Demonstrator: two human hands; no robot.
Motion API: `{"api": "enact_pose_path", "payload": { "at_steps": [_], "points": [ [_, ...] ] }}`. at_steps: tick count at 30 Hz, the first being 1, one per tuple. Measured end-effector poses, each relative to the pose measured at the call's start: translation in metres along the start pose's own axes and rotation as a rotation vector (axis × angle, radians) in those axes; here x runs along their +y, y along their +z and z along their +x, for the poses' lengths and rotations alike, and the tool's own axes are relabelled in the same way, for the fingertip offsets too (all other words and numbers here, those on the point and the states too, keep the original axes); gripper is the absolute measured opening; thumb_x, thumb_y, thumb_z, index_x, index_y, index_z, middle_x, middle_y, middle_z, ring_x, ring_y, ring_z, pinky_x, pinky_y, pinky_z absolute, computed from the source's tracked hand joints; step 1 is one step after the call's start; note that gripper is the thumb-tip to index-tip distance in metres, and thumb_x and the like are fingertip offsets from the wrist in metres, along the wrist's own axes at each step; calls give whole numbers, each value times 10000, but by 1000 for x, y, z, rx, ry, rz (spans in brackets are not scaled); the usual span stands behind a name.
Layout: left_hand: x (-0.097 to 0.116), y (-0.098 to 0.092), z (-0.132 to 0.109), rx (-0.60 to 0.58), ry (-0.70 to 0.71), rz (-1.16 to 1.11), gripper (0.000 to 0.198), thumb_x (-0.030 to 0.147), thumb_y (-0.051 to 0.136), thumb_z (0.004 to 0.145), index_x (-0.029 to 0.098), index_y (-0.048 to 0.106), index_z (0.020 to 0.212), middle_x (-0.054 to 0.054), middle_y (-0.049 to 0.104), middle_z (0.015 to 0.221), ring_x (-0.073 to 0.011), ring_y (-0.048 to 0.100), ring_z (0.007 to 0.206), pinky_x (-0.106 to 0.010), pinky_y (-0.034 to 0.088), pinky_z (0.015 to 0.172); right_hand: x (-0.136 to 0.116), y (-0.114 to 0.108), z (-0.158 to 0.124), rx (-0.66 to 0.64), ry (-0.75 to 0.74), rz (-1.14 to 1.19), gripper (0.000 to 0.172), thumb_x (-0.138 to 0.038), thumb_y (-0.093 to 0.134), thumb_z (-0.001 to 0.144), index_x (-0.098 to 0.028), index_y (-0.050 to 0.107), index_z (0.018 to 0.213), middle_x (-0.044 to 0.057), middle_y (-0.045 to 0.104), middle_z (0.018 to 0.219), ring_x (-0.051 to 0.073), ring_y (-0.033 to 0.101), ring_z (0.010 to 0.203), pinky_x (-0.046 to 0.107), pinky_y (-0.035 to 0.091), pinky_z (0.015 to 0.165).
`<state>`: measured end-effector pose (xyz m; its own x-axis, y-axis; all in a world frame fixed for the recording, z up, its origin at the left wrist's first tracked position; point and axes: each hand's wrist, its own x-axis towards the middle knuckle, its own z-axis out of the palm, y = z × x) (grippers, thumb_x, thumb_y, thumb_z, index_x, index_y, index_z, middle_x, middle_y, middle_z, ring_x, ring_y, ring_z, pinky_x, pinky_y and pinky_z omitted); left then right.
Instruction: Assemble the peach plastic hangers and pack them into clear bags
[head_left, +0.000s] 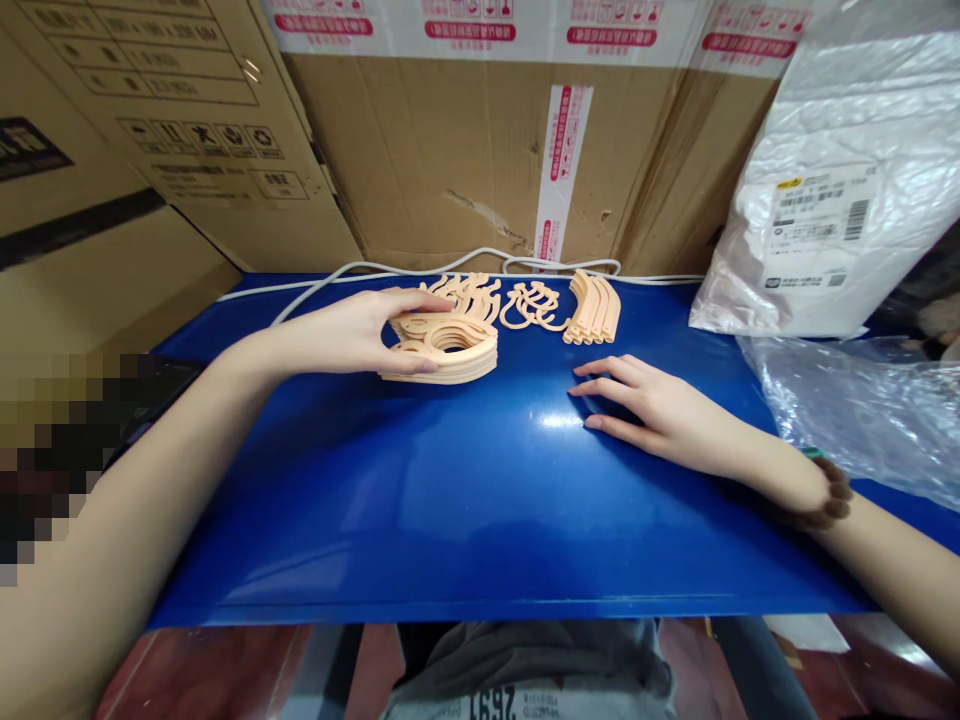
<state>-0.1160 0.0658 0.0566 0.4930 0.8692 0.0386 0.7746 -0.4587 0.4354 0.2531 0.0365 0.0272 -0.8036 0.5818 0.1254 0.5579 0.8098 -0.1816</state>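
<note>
My left hand (358, 332) grips a stack of peach-coloured flat plastic rings (450, 352) on the blue table top (420, 480), thumb low at the front, fingers over the top edge. My right hand (651, 410) rests flat on the blue surface to the right of the stack, fingers spread, holding nothing. Behind the stack lie loose peach hook-shaped pieces (529, 304) and a bundle of curved peach strips (594, 308).
Cardboard boxes (480, 150) wall off the back and left. A white cable (420, 270) runs along the table's far edge. A white plastic parcel (825, 190) and clear plastic wrap (862, 410) sit at the right. A beaded bracelet (825, 500) circles my right wrist.
</note>
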Motion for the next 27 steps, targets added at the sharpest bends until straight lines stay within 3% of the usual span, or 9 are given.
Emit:
{"api": "enact_pose_path", "payload": {
  "at_steps": [7,10,13,16,19,22,27],
  "points": [
    [2,-1,0,-6,-8,5,800,651,676,758,262,475,1428,-83,497,1471,-329,505,1313,-470,397,1122,1,0,0,-8,0,-9,363,-416,458,993,-214,600,1258,122,562,1347,253,544,1218,452,460,1039],
    [9,0,2,35,93,17,788,630,682,772,249,463,1426,-92,472,1485,-329,477,1331,-473,374,1134,1,-1,0,-5,-5,-8,358,-410,460,993,-209,601,1254,119,564,1342,248,541,1220,441,460,1039],
    [31,9,2,217,264,30,609,557,634,854,227,515,1352,-94,513,1435,-310,455,1341,-482,339,1150,1,-1,0,-4,-6,-3,351,-406,461,994,-217,600,1255,116,568,1338,249,545,1216,447,465,1035],
    [62,33,0,408,356,38,334,397,521,957,240,563,1249,-65,578,1353,-262,477,1323,-477,349,1144,1,0,0,6,-9,4,343,-406,467,990,-230,601,1253,116,574,1331,256,553,1208,460,472,1025],
    [83,65,-1,305,492,66,340,317,472,977,196,532,1288,-102,582,1353,-234,490,1318,-429,382,1132,1,1,1,12,-10,-5,351,-413,466,990,-222,602,1250,123,573,1328,259,557,1200,457,479,1016],
    [87,92,-1,157,515,108,441,319,422,999,157,453,1408,-126,492,1472,-235,419,1398,-417,341,1177,0,1,1,11,1,-15,364,-420,461,989,-214,601,1255,126,576,1323,259,560,1197,451,486,1011],
    [77,105,1,44,412,185,548,425,398,1014,119,395,1468,-153,375,1554,-256,351,1449,-413,321,1190,0,-1,-1,14,45,13,361,-412,458,987,-230,604,1262,114,596,1314,255,588,1188,433,506,992]
  ]
}}
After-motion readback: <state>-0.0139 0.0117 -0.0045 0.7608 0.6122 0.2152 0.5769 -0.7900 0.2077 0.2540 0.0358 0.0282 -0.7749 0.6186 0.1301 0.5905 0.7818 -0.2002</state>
